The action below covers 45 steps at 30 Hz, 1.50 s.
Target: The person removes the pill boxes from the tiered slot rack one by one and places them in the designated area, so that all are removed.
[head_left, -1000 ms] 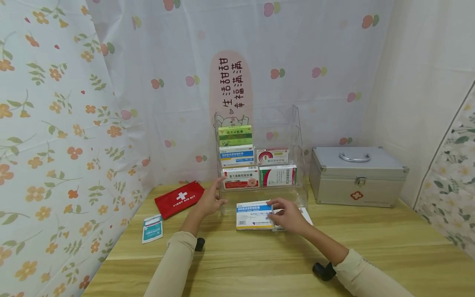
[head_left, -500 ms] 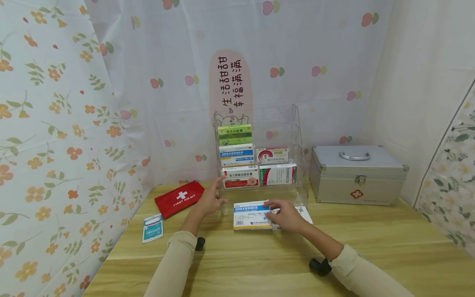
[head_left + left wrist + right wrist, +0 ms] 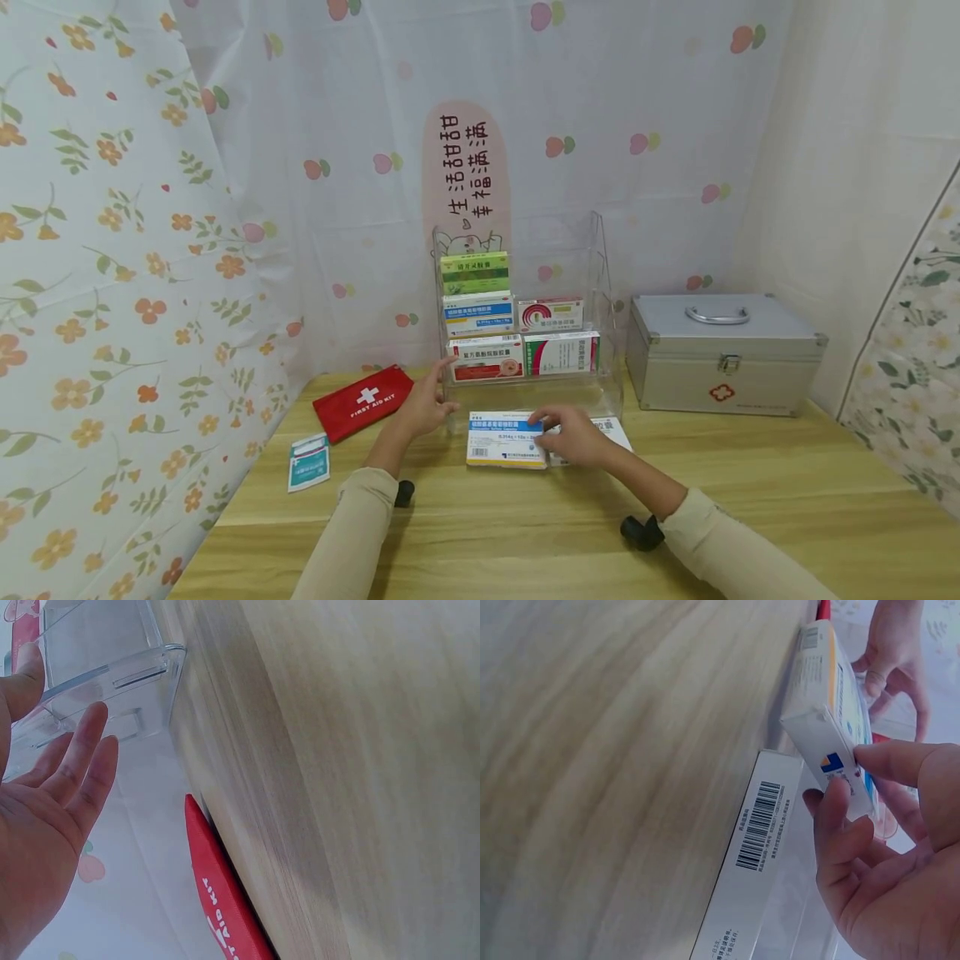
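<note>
In the head view my right hand [image 3: 573,435] pinches the right end of a blue-and-white medicine box [image 3: 495,442] at the front of the clear rack. In the right wrist view, the thumb and fingers are at the box's end face [image 3: 821,746]. Beside it a white medicine box [image 3: 615,432] is partly covered by that hand. My left hand [image 3: 425,402] is at the rack's left side, fingers extended near a red-and-white medicine box [image 3: 486,360]. The left wrist view shows the fingers [image 3: 82,754] against the clear rack [image 3: 105,679], holding nothing.
Higher tiers hold a green box [image 3: 475,275], another blue-and-white box [image 3: 477,317], a pink-ringed box [image 3: 551,316] and a green-and-white box [image 3: 562,354]. A red first aid pouch [image 3: 363,402] and teal sachets [image 3: 308,463] lie left. A silver case [image 3: 723,358] stands right.
My right hand has shifted slightly left with the blue-and-white medicine box, which now sits a little lower. More of the white medicine box shows. My left hand has stayed in place.
</note>
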### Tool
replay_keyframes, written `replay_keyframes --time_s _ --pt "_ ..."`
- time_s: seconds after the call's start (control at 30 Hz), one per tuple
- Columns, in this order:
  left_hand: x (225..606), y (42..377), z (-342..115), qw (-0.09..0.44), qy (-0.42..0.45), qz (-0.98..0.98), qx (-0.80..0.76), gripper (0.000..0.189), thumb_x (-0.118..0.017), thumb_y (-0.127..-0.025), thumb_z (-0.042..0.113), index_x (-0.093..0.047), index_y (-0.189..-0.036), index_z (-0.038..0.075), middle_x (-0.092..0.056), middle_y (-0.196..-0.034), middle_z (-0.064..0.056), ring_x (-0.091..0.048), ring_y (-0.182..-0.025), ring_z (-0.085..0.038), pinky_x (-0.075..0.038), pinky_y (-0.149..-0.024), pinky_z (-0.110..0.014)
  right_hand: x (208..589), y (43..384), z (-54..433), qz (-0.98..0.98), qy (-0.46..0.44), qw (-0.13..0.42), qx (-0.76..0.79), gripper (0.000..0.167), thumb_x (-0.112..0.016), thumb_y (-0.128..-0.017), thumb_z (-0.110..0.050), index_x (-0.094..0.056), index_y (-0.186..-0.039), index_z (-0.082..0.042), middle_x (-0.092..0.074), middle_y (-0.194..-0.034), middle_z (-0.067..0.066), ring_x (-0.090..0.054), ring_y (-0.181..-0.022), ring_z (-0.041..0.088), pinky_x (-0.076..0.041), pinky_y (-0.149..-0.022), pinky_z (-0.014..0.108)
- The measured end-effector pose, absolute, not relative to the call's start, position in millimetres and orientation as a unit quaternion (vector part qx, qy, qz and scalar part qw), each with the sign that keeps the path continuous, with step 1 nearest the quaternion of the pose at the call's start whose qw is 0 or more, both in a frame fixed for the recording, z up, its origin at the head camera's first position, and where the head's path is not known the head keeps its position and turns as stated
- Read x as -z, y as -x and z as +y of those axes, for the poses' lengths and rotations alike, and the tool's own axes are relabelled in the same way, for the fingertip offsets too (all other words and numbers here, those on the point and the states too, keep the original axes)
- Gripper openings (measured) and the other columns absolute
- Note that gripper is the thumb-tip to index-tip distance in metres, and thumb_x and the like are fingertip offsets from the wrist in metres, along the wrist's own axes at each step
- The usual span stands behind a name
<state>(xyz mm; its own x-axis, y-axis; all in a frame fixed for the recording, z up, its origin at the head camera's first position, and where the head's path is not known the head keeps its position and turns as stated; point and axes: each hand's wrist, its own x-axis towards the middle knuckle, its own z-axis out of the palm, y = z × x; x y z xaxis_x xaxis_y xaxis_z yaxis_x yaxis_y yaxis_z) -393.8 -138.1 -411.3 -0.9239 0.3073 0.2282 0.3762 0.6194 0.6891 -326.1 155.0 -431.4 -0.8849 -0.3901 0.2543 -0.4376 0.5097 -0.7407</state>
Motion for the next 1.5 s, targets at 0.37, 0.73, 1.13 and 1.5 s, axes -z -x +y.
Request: replay_keyframes --time_s 0.37,0.73,1.13,1.5 --pt "410.5 392.4 -139.5 0.045 0.192 -0.896 0.398 0.085 -0.074 -0.087 0.004 -0.026 -0.151 0.034 -0.048 -0.143 -0.014 -0.062 -0.095 -0.026 -0.057 -0.079 -0.036 428.2 331.9 153.4 -0.876 -0.258 0.003 -0.408 0.018 -0.067 -0.09 -0.002 -0.064 -0.106 -0.008 -0.066 -0.105 0.01 -0.06 -0.093 0.022 -0.049 -0.073 0.033" --pt "412.2 393.6 -140.7 0.042 0.187 -0.898 0.397 0.086 -0.074 -0.087 0.004 -0.026 -0.151 0.034 -0.049 -0.138 -0.013 -0.061 -0.091 -0.023 -0.057 -0.075 -0.033 424.6 332.2 150.6 -0.873 -0.24 -0.023 -0.425 0.019 -0.067 -0.09 -0.002 -0.064 -0.107 -0.009 -0.066 -0.097 0.008 -0.057 -0.081 0.019 -0.047 -0.069 0.032" --pt "412.6 393.4 -141.2 0.042 0.193 -0.896 0.398 0.086 -0.074 -0.088 0.004 -0.026 -0.151 0.036 -0.048 -0.142 -0.013 -0.063 -0.098 -0.026 -0.057 -0.076 -0.035 424.1 333.3 147.3 -0.874 -0.23 -0.047 -0.426 0.016 -0.066 -0.09 -0.004 -0.065 -0.105 -0.011 -0.067 -0.101 0.009 -0.058 -0.082 0.019 -0.049 -0.067 0.032" --pt "410.4 392.3 -139.3 0.035 0.187 -0.893 0.407 0.087 -0.075 -0.088 0.006 -0.025 -0.151 0.037 -0.048 -0.14 -0.013 -0.063 -0.097 -0.025 -0.058 -0.074 -0.034 417.5 337.7 141.1 -0.888 -0.226 -0.026 -0.399 0.018 -0.065 -0.092 -0.005 -0.07 -0.109 -0.007 -0.069 -0.098 0.011 -0.056 -0.069 0.014 -0.046 -0.058 0.027"
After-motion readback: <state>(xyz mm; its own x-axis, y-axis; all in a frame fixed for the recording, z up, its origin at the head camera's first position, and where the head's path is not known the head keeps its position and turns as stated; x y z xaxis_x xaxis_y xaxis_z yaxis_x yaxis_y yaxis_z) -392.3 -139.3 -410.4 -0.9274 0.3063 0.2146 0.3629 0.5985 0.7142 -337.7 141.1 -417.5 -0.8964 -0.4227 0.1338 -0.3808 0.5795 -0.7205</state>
